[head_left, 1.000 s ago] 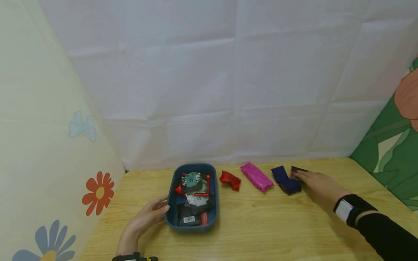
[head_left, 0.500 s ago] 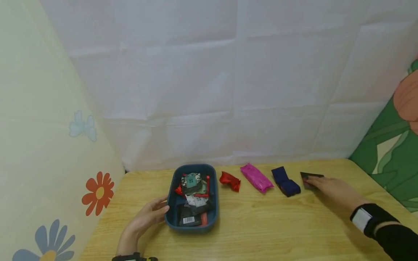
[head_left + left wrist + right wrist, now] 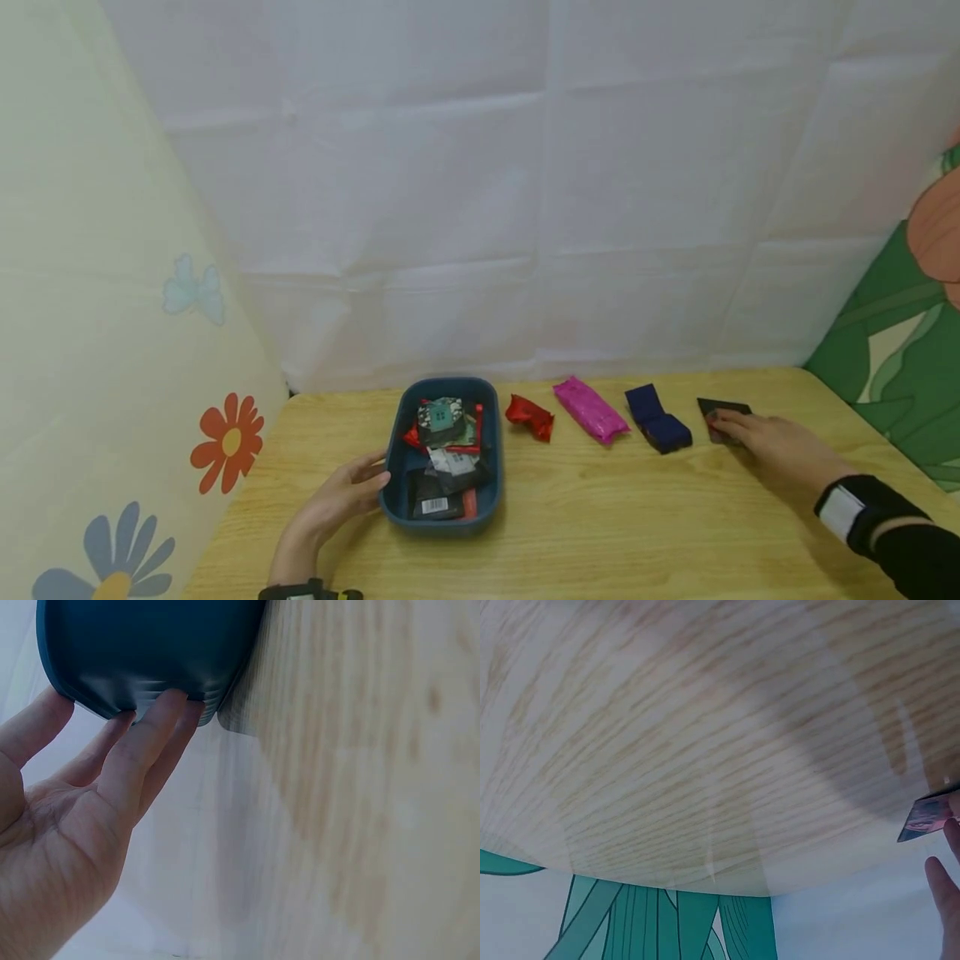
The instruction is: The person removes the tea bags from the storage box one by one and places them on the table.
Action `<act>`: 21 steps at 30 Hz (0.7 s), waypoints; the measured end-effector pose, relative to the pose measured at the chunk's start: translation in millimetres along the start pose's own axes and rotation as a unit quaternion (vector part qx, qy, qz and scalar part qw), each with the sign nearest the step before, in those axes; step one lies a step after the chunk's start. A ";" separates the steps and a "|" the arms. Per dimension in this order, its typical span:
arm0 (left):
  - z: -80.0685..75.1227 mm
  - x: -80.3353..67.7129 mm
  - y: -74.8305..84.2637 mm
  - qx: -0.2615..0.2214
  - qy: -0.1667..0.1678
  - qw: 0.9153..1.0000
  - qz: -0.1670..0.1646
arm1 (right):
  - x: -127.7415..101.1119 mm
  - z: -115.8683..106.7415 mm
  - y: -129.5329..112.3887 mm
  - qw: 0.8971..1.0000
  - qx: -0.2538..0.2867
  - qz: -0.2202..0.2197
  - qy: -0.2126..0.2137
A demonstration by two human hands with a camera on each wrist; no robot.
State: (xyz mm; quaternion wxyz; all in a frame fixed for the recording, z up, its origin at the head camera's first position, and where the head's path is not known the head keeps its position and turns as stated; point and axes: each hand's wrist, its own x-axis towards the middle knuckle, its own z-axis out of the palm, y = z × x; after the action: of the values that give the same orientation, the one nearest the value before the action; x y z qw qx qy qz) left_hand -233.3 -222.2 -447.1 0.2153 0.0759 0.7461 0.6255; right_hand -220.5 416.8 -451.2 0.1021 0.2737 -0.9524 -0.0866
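Observation:
My left hand (image 3: pixel 337 493) touches the outside left wall of a dark blue plastic basin (image 3: pixel 386 467). In the left wrist view its thumb and extended fingers (image 3: pixel 142 750) rest along the basin's rim and side. Far to the right, the fingertips of my right hand (image 3: pixel 780 446) rest on a small, flat, black and reddish packet (image 3: pixel 708 406) on the table. Only a corner of that packet (image 3: pixel 922 817) and some fingers (image 3: pixel 941 881) show at the edge of the right wrist view.
Inside the basin lie several black, red and patterned packets (image 3: pixel 441 421). Along the table's back, left to right, lie a crumpled red packet (image 3: pixel 530 417), a long pink packet (image 3: pixel 592 410) and a folded navy packet (image 3: pixel 660 421). A white sheet (image 3: pixel 435 208) hangs behind.
My right hand has moved right and slightly nearer, and the black packet under its fingers has shifted right, away from the navy packet. The left hand and basin stay put.

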 end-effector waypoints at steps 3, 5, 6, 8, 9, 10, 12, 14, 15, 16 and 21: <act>0.7 0.3 0.4 -0.001 0.001 1.000 -0.002 | 2.1 -2.8 0.6 1.000 0.019 0.003 -0.008; 0.8 0.3 0.9 -0.002 -0.001 1.000 -0.002 | 4.9 -4.8 1.6 1.000 0.030 -0.003 0.001; 1.0 0.6 1.2 -0.003 0.000 1.000 -0.002 | 6.5 -5.3 2.8 0.999 0.033 -0.013 0.013; 1.2 0.9 1.4 -0.003 -0.002 1.000 0.001 | 9.9 -6.8 5.2 0.998 0.026 -0.041 0.045; 1.3 0.7 1.5 -0.003 -0.002 1.000 0.002 | 11.5 -7.7 5.9 0.997 0.021 -0.054 0.060; 1.2 0.8 1.3 -0.004 -0.002 1.000 0.004 | 13.2 -9.7 6.0 0.996 0.016 -0.058 0.063; 1.3 1.0 1.1 -0.002 -0.002 1.000 0.004 | 17.3 -14.2 5.4 0.996 0.006 -0.062 0.059; 0.9 1.0 0.8 -0.003 -0.004 1.000 0.005 | 22.8 -20.3 2.5 0.998 -0.008 -0.046 0.031; 0.8 1.0 0.9 -0.003 -0.004 1.000 0.005 | 26.0 -23.9 0.4 0.999 -0.015 -0.036 0.016; 0.5 1.2 0.7 -0.003 -0.005 1.000 0.006 | 29.7 -27.6 -1.6 0.999 -0.021 -0.028 0.004; 1.0 0.8 0.2 -0.002 -0.007 1.000 0.010 | 50.4 -44.7 -12.5 0.998 -0.038 -0.042 0.031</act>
State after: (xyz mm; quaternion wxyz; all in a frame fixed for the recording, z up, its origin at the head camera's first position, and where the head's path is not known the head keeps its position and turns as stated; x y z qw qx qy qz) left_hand -233.6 -221.0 -447.2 0.2148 0.0871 0.7426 0.6283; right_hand -245.2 374.3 -403.5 0.1376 0.3119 -0.9326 -0.1181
